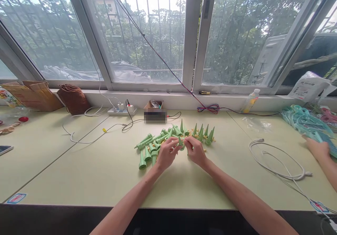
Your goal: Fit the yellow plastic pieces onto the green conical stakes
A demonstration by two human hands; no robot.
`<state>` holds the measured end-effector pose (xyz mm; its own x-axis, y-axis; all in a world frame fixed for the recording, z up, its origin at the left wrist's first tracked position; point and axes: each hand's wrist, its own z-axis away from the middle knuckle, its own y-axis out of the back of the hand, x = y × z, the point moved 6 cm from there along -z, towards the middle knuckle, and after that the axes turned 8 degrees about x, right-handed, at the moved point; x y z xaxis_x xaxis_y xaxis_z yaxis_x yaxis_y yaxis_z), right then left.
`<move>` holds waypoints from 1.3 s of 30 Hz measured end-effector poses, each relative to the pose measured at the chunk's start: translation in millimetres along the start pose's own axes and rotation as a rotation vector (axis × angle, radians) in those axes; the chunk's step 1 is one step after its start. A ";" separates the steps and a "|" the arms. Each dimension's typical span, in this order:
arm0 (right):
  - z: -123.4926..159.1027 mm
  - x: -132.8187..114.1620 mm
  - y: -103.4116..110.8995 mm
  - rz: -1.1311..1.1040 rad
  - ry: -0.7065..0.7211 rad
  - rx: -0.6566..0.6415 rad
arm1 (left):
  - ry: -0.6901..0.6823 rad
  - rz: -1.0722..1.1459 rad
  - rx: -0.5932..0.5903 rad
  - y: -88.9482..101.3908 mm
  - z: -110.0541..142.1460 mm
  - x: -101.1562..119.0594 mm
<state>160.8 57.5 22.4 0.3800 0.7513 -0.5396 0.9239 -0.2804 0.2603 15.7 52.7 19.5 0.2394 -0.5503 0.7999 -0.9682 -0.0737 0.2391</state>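
Observation:
My left hand (167, 155) grips a green plastic spike (180, 142), its tip pointing up between the fingers. Close beside it, my right hand (195, 152) has its thumb and fingers pinched together at the spike's side; what they pinch is too small to make out. To the left lies a pile of green spikes (147, 155), some on their sides and some tipped over, with wide hollow ends showing. On the right, several spikes stand upright (210, 136), with small yellow parts at their bases.
Behind the pile are a small open box (155, 105) and a power strip (121, 110). A coiled white cable (276, 173) lies to the right. Another person's hand (317, 149) touches light-blue plastic hangers (302, 121). A bottle (250, 101) stands by the window.

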 end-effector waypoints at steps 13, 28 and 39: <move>-1.0 5.3 8.5 0.048 -0.061 0.115 | 0.202 0.044 0.147 6.8 -1.0 -3.1; -0.2 -0.6 5.1 -0.016 -0.023 0.048 | 0.461 0.236 -0.250 -15.5 6.0 -15.2; -0.5 2.1 2.9 -0.038 -0.083 0.020 | 0.086 -0.032 -0.003 0.3 0.8 3.1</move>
<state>164.3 58.5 22.5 0.3467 0.7098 -0.6132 0.9380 -0.2653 0.2232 16.1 50.4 21.6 0.2757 -0.4740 0.8362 -0.9598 -0.0880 0.2666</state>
